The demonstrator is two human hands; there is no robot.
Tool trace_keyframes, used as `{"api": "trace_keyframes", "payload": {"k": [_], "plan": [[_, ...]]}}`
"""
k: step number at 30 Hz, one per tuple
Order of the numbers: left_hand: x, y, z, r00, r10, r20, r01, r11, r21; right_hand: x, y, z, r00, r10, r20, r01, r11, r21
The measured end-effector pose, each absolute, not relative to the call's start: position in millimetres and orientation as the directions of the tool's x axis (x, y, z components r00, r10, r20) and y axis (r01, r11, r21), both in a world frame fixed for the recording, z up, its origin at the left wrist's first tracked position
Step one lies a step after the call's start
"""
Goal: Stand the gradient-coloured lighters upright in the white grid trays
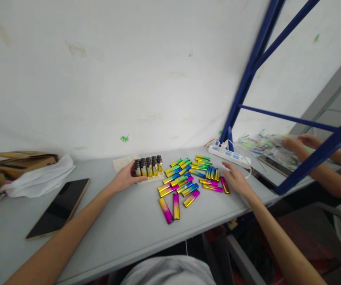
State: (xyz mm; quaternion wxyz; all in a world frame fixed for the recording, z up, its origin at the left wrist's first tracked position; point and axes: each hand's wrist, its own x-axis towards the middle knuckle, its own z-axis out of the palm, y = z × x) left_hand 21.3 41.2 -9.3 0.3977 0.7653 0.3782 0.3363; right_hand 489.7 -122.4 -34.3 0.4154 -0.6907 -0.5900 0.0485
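My left hand [128,177] is wrapped round the near left end of a white tray [152,179] that holds several upright gold lighters with black tops [148,166]. Right of the tray, several rainbow-coloured metal lighter sleeves [185,178] lie scattered flat on the grey table [122,221]. My right hand [236,179] rests on the table at the right edge of that scatter, fingers stretched forward, touching or almost touching a pink-and-gold sleeve [225,185]. Nothing is between its fingers.
A dark phone [60,206] lies at the left, with a white plastic bag [36,179] and cardboard boxes [18,160] behind it. An empty white tray [124,161] is behind my left hand. A white power strip [229,155] and blue shelving posts [247,79] stand right. Another person's hands [299,142] work beyond.
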Motion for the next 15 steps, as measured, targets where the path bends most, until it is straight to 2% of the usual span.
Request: {"api": "trace_keyframes", "payload": {"k": [3,6,9,13,15], "plan": [[21,42,-10,0.499,0.84,0.213,0.325,-0.41,0.852,489,-120,-33,0.19,0.908,0.375,0.877,0.014,-0.48],[22,42,-10,0.505,0.838,0.205,0.328,-0.406,0.853,489,-115,-28,0.13,0.926,0.355,0.905,0.035,-0.423],[22,42,-9,0.506,0.84,0.194,0.325,-0.394,0.86,489,-111,-26,0.139,0.927,0.349,0.884,0.043,-0.466],[23,42,-10,0.519,0.831,0.2,0.287,-0.39,0.875,488,-111,-26,0.253,0.909,0.33,0.786,0.005,-0.618],[23,41,-11,0.525,0.825,0.209,0.277,-0.399,0.874,483,-111,-24,0.281,0.889,0.362,0.739,0.041,-0.673]]}}
